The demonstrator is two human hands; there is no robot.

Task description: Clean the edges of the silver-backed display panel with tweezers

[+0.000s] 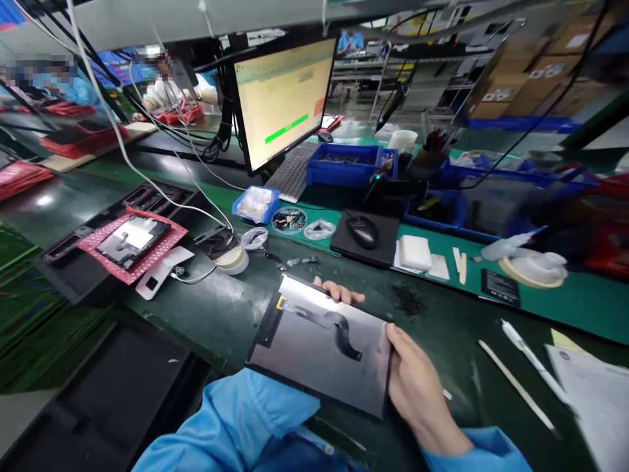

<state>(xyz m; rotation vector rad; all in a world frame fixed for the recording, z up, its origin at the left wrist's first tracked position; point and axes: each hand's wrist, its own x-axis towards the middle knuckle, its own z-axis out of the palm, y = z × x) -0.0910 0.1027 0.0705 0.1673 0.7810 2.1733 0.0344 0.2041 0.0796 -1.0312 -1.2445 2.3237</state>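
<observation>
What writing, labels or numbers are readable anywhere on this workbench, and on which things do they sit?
No text here reads clearly.
Computer monitor with a pale yellow screen: rows and a green bar, lettering too blurred.
Brown cardboard boxes with white labels: print too small.
White paper sheets: marks illegible.
Small black flat card: print too small.
Grey flat panel with a black ribbon cable, held by both hands: no writing visible.

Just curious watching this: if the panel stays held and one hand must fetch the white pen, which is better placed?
Probably the right hand: the white pen lies on its side of the panel.
</observation>
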